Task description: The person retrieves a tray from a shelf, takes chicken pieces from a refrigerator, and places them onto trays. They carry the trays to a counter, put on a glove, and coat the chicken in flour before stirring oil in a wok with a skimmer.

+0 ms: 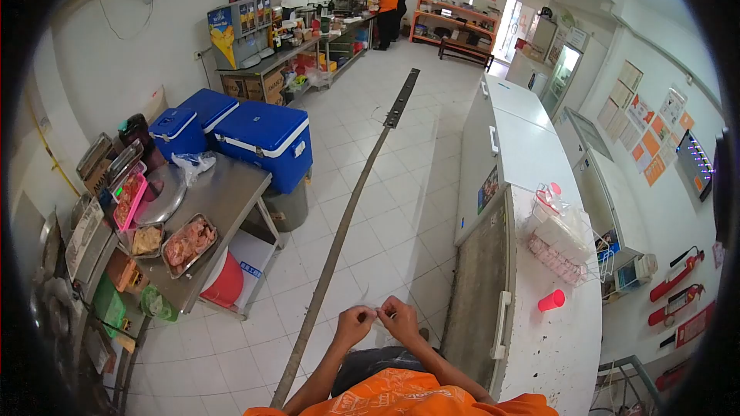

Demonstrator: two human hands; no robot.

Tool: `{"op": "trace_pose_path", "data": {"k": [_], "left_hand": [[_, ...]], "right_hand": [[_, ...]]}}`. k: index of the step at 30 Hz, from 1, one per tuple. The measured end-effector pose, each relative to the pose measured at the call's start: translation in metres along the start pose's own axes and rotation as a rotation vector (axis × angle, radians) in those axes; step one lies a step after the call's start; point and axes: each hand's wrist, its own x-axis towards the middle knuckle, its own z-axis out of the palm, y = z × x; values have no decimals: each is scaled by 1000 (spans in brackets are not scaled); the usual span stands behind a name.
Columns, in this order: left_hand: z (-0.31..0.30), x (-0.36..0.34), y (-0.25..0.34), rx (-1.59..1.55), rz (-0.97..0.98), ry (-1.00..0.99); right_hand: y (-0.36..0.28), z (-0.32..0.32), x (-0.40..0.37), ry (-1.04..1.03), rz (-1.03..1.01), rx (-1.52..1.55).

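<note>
In front of my orange shirt, my left hand [354, 326] and my right hand [399, 320] meet, with thumbs and fingers pinched close together. A faint, see-through sheet of thin clear plastic [368, 297] shows at the fingertips; whether it is a bag I cannot tell. Both hands are over the tiled floor, between the metal table and the white chest freezer. Nearest on the right is the freezer's side with its long handle [501, 325].
Trays of raw meat [190, 245] and blue coolers [264, 139] sit on the left table [231, 185]. A long pole [347, 219] crosses the view. A wire basket [559, 235] and red cup [552, 300] stand on the chest freezer [539, 370]. Two people [387, 8] are at the back counter.
</note>
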Motion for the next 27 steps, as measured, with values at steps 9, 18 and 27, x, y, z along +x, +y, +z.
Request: {"op": "trace_pose_path", "data": {"k": [9, 18, 27], "left_hand": [[-2, 29, -6, -575, -391, 2], [-4, 17, 4, -469, -205, -297], [36, 36, -35, -452, -110, -263]], "right_hand": [[-5, 7, -9, -320, -36, 41], [5, 0, -3, -88, 81, 29], [10, -10, 0, -68, 7, 67]]}}
